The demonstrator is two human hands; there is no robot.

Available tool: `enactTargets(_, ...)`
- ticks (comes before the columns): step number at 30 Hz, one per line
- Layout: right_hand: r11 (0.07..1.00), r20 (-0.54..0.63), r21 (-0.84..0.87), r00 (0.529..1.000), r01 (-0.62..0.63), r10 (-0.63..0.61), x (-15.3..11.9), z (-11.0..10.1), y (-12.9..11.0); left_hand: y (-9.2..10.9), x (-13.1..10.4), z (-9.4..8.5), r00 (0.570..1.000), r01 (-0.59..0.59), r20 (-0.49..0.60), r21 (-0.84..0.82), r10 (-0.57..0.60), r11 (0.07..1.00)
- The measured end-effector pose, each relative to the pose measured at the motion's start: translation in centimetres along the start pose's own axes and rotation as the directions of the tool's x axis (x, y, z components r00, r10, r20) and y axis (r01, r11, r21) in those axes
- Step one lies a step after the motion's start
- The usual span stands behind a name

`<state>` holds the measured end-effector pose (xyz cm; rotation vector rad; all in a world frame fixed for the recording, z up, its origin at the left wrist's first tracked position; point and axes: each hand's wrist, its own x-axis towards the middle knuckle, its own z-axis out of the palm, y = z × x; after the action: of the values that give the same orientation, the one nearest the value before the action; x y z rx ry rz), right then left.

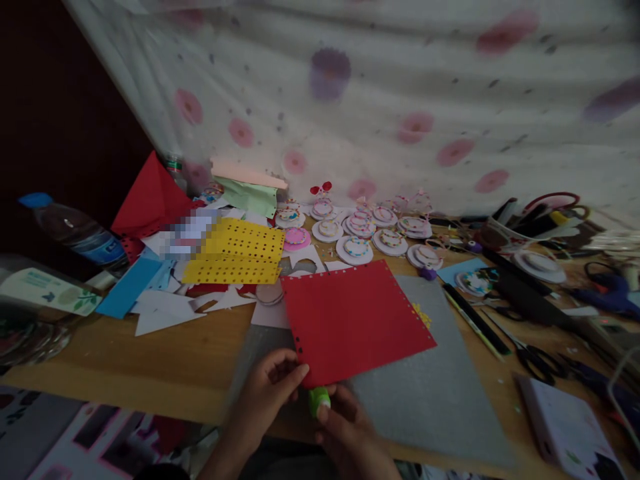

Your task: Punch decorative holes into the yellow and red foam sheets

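A red sheet point(357, 320) with small holes along its left, top and right edges lies over a grey mat point(430, 400). My left hand point(273, 383) pinches the sheet's lower left corner between thumb and fingers. Just right of it, my right hand point(345, 420) holds a small green punch point(319, 400) at the sheet's bottom edge, with the thumb on its pale part. Whether the paper sits inside the punch's slot is too small to tell. Yellow bits point(421, 315) show beside the sheet's right edge.
Yellow punched sheets point(240, 247), white scraps and a blue piece point(129, 287) lie left, near a bottle point(80, 230). Several small round hat-like pieces point(355, 248) stand behind. Scissors point(537, 360), a pen point(475, 323), a purple-white box point(570, 427) and a glue gun point(610, 293) are right.
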<state>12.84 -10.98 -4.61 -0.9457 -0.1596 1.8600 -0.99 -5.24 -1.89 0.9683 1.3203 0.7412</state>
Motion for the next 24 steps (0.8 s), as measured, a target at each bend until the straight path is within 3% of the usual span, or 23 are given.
enactTargets(5,0.999,0.010,0.032,1.000,0.010,-0.010,0.2,0.0,0.2,0.0,0.0,-0.1,1.000,0.015,0.016,0.006,-0.015,1.000)
enactTargets(13,0.991,-0.003,0.074,0.993,-0.115,0.115,0.9,-1.2,0.2,0.3,0.0,-0.2,0.999,0.009,0.032,-0.001,-0.009,1.000)
enactTargets(18,0.990,-0.060,0.124,0.995,-0.066,0.074,0.9,-0.4,-0.3,0.4,-0.1,0.0,0.997,0.029,0.077,-0.006,-0.029,1.000)
enactTargets(24,0.973,-0.030,0.170,0.986,-0.157,0.164,1.3,-0.4,-1.0,0.4,0.3,-0.5,0.997,0.038,0.069,0.000,-0.038,0.999)
